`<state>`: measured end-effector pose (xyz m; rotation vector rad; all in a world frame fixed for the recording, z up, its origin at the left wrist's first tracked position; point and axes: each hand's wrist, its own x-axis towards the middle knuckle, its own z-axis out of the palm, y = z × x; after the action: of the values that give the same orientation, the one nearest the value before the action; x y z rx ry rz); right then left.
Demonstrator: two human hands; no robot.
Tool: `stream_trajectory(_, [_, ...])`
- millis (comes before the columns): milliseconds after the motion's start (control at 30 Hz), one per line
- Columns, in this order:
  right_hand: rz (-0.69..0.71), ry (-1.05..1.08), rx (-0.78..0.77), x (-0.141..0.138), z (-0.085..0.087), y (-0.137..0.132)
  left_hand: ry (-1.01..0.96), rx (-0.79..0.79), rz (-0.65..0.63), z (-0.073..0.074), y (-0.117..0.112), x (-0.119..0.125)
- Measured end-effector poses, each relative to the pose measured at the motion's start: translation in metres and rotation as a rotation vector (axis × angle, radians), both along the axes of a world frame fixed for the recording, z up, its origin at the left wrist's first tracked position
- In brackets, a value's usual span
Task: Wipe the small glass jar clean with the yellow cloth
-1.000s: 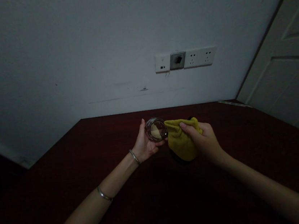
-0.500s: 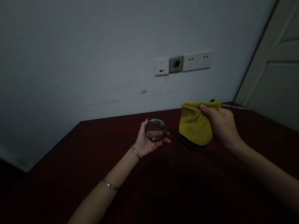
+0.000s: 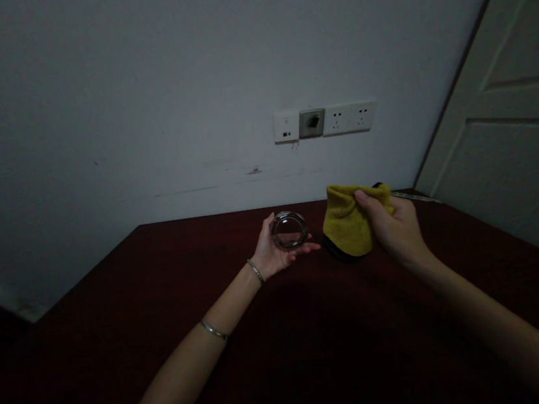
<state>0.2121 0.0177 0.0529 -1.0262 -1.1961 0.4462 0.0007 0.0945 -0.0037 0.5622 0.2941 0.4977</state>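
Observation:
My left hand [image 3: 276,253] holds a small clear glass [image 3: 289,230] tipped on its side, its open mouth facing me, above a dark red table [image 3: 278,351]. My right hand [image 3: 393,226] is closed on a bunched yellow cloth [image 3: 349,223] with a dark underside, held a short way to the right of the glass and apart from it. Two thin bracelets circle my left wrist and forearm.
A white wall stands behind the table, with a row of power sockets [image 3: 324,121] on it. A white door [image 3: 510,126] is at the right. A thin pale object [image 3: 413,197] lies at the table's far right edge.
The yellow cloth was against the glass a second ago; my right hand has drawn it away to the right and up. The left hand keeps the glass nearly in place.

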Motion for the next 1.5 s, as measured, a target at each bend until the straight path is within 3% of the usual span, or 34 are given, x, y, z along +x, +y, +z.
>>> stream_trajectory(133, [-0.051, -0.199, 0.060, -0.003, -0.005, 0.000, 0.027, -0.003, 0.013, -0.004, -0.004, 0.001])
stream_trajectory(233, [-0.035, -0.445, 0.196, -0.005, -0.009, -0.002, 0.061, 0.018, 0.022, -0.007, -0.008, 0.003])
stream_trajectory(367, [0.194, -0.851, 0.493, -0.005, -0.012, -0.003, 0.124, 0.083, 0.004, -0.008, -0.015, 0.008])
stream_trajectory(500, [0.314, -1.060, 0.612, -0.005, -0.014, 0.000, 0.213, 0.141, -0.009, -0.004, -0.024, 0.013])
stream_trajectory(833, [0.291, -1.097, 0.662, -0.007, -0.030, 0.008, 0.256, 0.168, 0.013, -0.001, -0.033, 0.012])
stream_trajectory(1267, [0.348, -1.094, 0.682, -0.018, -0.026, -0.001, 0.283, 0.302, 0.208, 0.006, -0.045, 0.020])
stream_trajectory(1500, [0.313, -0.878, 0.568, -0.018, -0.026, -0.002, 0.223, 0.349, 0.253, 0.008, -0.048, 0.020])
